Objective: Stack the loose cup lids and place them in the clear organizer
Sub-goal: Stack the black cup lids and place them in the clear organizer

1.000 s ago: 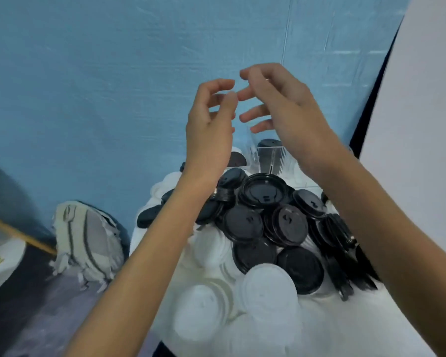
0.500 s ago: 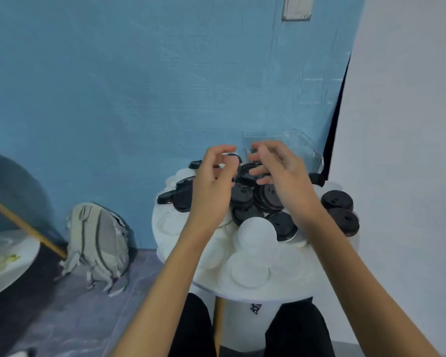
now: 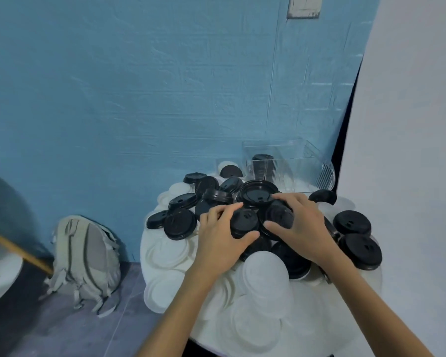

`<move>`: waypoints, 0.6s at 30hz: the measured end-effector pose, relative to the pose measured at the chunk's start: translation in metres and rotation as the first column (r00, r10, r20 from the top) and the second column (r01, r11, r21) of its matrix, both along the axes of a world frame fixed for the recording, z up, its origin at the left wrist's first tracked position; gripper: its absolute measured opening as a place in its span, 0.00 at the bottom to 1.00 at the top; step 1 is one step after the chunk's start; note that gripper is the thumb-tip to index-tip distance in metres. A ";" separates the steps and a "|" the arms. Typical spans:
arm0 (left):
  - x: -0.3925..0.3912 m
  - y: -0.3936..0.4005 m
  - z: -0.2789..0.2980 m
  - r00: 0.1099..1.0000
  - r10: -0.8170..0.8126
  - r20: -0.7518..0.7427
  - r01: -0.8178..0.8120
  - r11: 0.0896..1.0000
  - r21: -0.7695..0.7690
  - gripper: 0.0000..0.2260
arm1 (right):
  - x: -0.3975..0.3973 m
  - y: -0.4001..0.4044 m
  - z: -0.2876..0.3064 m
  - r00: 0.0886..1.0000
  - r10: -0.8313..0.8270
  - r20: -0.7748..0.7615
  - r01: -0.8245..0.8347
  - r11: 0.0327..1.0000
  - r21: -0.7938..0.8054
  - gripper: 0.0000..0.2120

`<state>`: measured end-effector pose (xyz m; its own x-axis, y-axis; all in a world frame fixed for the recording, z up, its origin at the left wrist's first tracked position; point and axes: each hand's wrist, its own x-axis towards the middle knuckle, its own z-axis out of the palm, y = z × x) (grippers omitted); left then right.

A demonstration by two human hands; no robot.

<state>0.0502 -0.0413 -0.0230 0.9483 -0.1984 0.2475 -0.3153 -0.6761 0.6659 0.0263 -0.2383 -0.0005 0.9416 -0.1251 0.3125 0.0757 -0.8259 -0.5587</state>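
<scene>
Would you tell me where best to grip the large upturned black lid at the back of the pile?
Probably the raised rim of the upturned black lid, pinched from above at its near edge: it lies hollow side up atop the pile, rim exposed.
</scene>
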 end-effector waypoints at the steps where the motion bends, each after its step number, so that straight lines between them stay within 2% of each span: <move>1: 0.002 -0.001 -0.002 1.000 0.010 0.010 -0.011 1.000 0.011 0.32 | 0.001 -0.003 -0.001 0.999 -0.020 -0.037 0.018 0.999 -0.035 0.33; 6: 0.005 -0.003 -0.004 0.998 0.052 0.038 -0.053 0.998 0.023 0.33 | 0.002 -0.014 -0.006 0.988 -0.074 -0.133 0.049 0.982 -0.183 0.42; 9: 0.003 -0.005 -0.001 0.995 0.079 0.060 -0.080 0.997 0.009 0.33 | 0.003 -0.017 -0.005 0.983 -0.090 -0.161 0.054 0.976 -0.213 0.45; 14: -0.004 -0.005 0.004 0.991 0.093 0.097 -0.083 0.991 -0.103 0.36 | -0.001 -0.018 -0.002 0.987 -0.079 -0.143 0.054 0.984 -0.169 0.39; 18: -0.013 -0.002 0.007 0.993 0.072 0.096 -0.052 0.979 -0.196 0.38 | -0.011 -0.019 0.004 0.996 -0.049 -0.069 0.046 0.998 -0.044 0.38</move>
<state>0.0374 -0.0436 -0.0157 0.9250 -0.0796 0.3717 -0.3502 -0.5583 0.7521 0.0155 -0.2571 0.0031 0.9548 -0.1580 0.2518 -0.0022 -0.8508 -0.5255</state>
